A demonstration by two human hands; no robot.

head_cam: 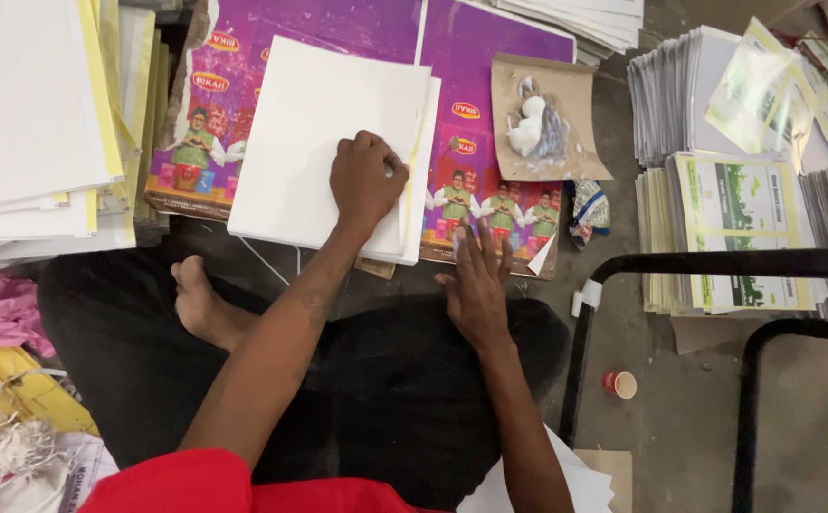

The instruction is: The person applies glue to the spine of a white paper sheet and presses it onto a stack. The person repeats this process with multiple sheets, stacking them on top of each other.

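My left hand is closed into a fist and presses down on the right side of a stack of white paper sheets, near the stack's right edge. The stack lies on a purple printed cardboard sheet. My right hand rests flat with fingers spread on the near edge of a second purple printed cardboard sheet, beside the stack. I sit cross-legged in black trousers; a bare foot shows below the stack.
A brown cardboard piece holding a blob of white paste lies right of the stack. Piles of printed sheets stand at right, white and yellow paper stacks at left. A black metal frame and a small red cup are at lower right.
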